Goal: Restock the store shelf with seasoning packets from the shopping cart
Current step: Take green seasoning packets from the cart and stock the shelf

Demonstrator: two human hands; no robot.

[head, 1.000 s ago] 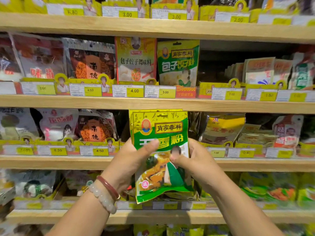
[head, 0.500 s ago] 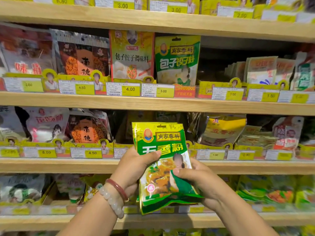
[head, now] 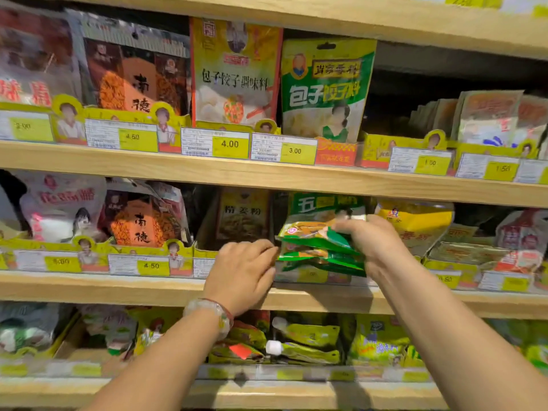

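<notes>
The green packets (head: 321, 246), upright a moment ago, now tip into the middle shelf (head: 118, 287) slot at frame centre, right hand (head: 375, 243) gripping them, left hand (head: 243, 269) loose beside them holding nothing.

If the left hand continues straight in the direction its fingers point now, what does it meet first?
The left hand points right, toward the stack of green seasoning packets held by the right hand. It would probably meet the stack's left edge first; its fingertips look almost there, though depth is unclear.

Single head view, worn at eye level, faces shelves (head: 267, 179) straight on, tilted slightly down; close range, arm's reach; both forearms enter from bottom edge, left hand (head: 241, 271) and right hand (head: 375, 244) near centre; wide-angle bend at edges; no second view
</notes>
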